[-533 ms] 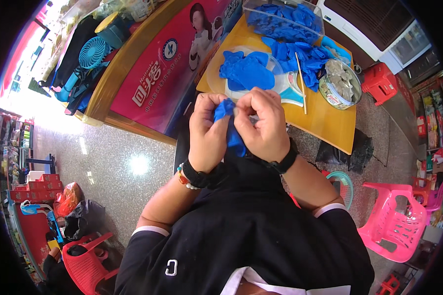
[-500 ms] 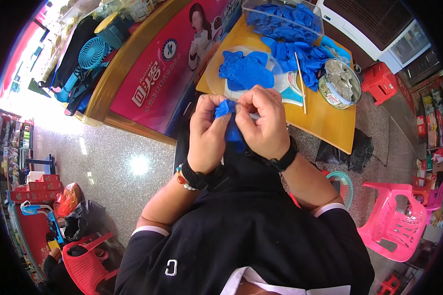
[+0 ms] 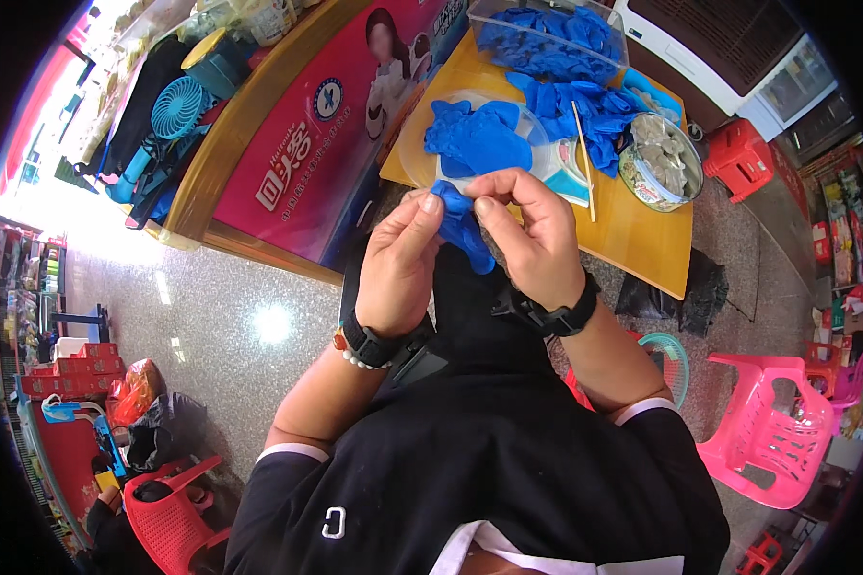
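A thin blue glove (image 3: 465, 235) hangs between my hands over my lap. Its upper edge is pinched by my left hand (image 3: 403, 254), closed with the thumb on top. My right hand (image 3: 532, 235) is closed too, thumb and forefinger at the glove's right edge; the exact contact is small to see. Just beyond my fingers, more blue gloves (image 3: 479, 139) lie flat on a clear round lid (image 3: 412, 144) on the yellow table (image 3: 633, 249). To their right is a loose heap of blue gloves (image 3: 594, 120).
A clear bin (image 3: 623, 53) of blue gloves stands at the table's back. A thin stick (image 3: 585, 158) and a round tin (image 3: 657, 196) with greyish pieces are on the right. A counter (image 3: 201, 182) borders the left; a pink chair (image 3: 772, 431) stands right.
Both hands have turned and shifted slightly apart. The glove, bunched at my fingertips before, now hangs more spread out, its lower end swung to the right.
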Tool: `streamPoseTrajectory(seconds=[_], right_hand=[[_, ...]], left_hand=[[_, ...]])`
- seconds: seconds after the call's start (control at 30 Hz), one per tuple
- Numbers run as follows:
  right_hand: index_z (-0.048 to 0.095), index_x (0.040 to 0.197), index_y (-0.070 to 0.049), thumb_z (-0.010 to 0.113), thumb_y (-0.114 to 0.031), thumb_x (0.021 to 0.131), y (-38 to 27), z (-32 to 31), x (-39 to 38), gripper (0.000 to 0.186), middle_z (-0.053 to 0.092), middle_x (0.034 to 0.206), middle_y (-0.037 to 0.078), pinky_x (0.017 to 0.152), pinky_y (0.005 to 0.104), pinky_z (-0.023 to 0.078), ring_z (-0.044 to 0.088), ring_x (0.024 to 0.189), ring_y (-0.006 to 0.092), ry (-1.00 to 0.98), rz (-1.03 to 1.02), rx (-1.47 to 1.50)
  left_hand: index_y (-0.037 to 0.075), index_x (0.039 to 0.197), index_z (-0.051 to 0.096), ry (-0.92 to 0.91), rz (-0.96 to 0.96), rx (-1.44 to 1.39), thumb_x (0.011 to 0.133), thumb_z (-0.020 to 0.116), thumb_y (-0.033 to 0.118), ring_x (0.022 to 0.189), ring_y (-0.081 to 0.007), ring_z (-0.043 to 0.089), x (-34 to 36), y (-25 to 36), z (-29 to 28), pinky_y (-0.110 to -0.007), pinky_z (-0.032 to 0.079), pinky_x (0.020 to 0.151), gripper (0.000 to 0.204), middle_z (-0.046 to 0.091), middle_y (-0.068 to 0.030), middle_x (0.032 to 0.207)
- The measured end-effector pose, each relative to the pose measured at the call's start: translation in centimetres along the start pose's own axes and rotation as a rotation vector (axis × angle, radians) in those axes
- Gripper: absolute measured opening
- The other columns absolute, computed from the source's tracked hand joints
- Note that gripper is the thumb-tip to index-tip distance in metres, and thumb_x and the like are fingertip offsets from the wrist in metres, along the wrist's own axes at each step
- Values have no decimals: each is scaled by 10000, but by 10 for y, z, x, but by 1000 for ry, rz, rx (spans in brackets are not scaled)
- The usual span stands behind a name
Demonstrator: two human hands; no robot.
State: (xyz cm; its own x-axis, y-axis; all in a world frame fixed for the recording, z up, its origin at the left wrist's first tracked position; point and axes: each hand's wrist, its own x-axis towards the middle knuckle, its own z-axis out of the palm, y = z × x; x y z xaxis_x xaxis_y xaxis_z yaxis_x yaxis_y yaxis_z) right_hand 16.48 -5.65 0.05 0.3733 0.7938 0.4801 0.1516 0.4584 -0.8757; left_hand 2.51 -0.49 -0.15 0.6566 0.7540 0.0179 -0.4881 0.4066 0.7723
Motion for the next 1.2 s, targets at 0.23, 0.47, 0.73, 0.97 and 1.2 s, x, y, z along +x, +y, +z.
streamPoseTrajectory(seconds=[0.23,0.47,0.73,0.97,1.2], right_hand=[[642,893,2,684,-34,799,-9,-4,3,109,629,728,43,583,224,444,559,610,86,-98,-49,-214],[646,909,-8,666,-39,836,-6,-6,-2,81,641,785,0,641,199,460,564,697,47,-113,244,178],[647,887,-7,651,-51,853,-1,-12,-3,55,636,817,15,662,202,465,571,733,50,-181,198,35],[602,879,-12,628,-39,864,-5,-6,-2,41,610,781,8,634,212,446,550,703,53,-86,208,124],[542,900,-20,572,-24,901,-4,-3,-6,30,556,811,-10,664,197,430,507,744,47,-109,209,179]], left_hand=[[-40,1012,643,51,205,390,951,533,108,892,-100,518,-6,1,3,-223,375,856,194,584,-28,964],[-15,966,660,-54,271,469,849,647,-11,905,-103,572,-4,7,-16,-221,448,788,118,628,-59,1020],[25,1000,604,-70,75,283,855,662,62,811,-59,576,-1,15,-3,-203,463,706,160,647,-17,934],[52,874,611,-224,-116,288,840,667,90,718,-39,504,-2,11,-9,-200,415,664,75,590,35,831],[74,830,492,-204,112,83,895,581,195,801,-122,536,2,2,-14,-250,429,720,163,551,-44,874]])
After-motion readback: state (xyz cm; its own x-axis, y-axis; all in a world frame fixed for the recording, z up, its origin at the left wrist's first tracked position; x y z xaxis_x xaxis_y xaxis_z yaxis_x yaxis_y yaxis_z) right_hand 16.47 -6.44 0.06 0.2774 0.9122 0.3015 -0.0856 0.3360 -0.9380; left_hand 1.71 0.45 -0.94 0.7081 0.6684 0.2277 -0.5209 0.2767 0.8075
